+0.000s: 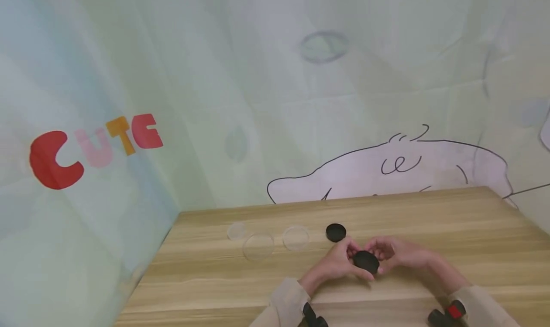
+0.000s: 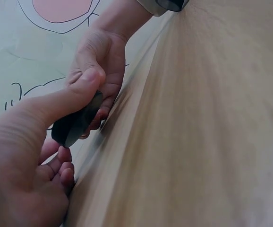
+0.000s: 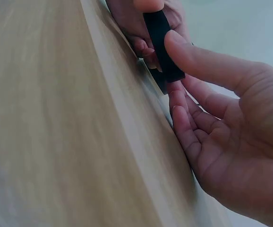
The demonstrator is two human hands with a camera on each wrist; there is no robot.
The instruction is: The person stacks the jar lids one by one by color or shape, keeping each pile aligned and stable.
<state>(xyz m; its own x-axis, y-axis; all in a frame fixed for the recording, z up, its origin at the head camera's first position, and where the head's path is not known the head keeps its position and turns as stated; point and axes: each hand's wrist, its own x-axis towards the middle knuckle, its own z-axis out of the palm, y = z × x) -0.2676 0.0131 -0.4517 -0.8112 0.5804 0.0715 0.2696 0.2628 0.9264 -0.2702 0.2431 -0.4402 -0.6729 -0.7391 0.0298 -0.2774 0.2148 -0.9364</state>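
Observation:
A black round disc [image 1: 366, 262], thick-rimmed like a small lid, is held above the table between both hands. My left hand [image 1: 337, 262] pinches it from the left, with the thumb over the disc and the fingers underneath. From the right, my right hand [image 1: 401, 254] grips its edge; in the right wrist view the thumb [image 3: 193, 54] presses on the disc [image 3: 162, 45] and the fingers curl below. The left wrist view has the disc [image 2: 75, 124] tilted on its side. A second black disc [image 1: 336, 232] lies on the table just beyond the left hand.
Clear round pieces, a small one [image 1: 236, 231], a larger one [image 1: 258, 247] and another [image 1: 295, 237], lie on the wooden table [image 1: 193, 279] to the left of the hands. A printed cloth [image 1: 258, 102] hangs behind the table's far edge and along its left side.

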